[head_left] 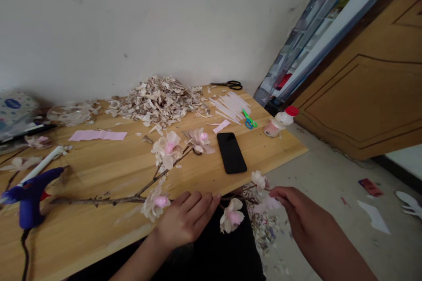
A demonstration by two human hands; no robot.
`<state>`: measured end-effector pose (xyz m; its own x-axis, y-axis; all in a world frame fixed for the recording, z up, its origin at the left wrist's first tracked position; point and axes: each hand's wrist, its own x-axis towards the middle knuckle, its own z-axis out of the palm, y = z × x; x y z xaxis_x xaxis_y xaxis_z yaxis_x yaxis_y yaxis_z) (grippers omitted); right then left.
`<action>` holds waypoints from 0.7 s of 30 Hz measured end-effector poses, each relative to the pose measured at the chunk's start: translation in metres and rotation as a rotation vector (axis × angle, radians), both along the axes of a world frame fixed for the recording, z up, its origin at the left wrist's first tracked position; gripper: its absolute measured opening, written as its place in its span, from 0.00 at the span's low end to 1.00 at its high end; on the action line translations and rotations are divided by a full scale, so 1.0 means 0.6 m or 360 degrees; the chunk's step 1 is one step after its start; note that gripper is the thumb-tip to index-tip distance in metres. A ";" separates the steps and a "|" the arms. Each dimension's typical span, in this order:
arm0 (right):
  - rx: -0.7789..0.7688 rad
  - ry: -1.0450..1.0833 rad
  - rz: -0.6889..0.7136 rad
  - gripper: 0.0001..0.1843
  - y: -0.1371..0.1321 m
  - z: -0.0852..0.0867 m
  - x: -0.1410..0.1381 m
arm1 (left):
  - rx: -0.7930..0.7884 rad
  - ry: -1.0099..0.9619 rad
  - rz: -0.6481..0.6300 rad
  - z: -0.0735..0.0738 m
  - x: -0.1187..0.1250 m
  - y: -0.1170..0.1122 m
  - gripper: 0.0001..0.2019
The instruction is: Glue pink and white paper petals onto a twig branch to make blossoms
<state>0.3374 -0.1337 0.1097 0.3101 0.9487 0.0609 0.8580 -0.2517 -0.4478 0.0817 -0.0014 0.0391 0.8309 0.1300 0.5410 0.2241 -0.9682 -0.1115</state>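
Note:
A thin brown branch (108, 200) with several pale pink paper flowers lies along the front of the wooden table (99, 228) and sticks out past its edge. My left hand (186, 218) rests on the branch at the table's front edge, fingers together and pressed flat on it. My right hand (298, 213) is off the table to the right, its fingertips pinched on a pale flower (268, 203) at the branch's tip. Two flowers (168, 148) stand on an upper twig, and another flower (231, 220) hangs between my hands.
A blue glue gun (28, 202) with its cord lies at the left. A black phone (231, 153), a pile of dry husk scraps (158, 99), pink paper strip (97, 135), green scissors (249, 120), black scissors (231, 84) and a red-capped bottle (280, 122) lie on the table. Scraps litter the floor.

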 end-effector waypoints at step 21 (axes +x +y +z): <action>-0.0243 0.0243 0.0129 0.17 0.005 0.001 -0.026 | -0.0082 -0.0002 -0.0031 -0.011 0.001 -0.001 0.19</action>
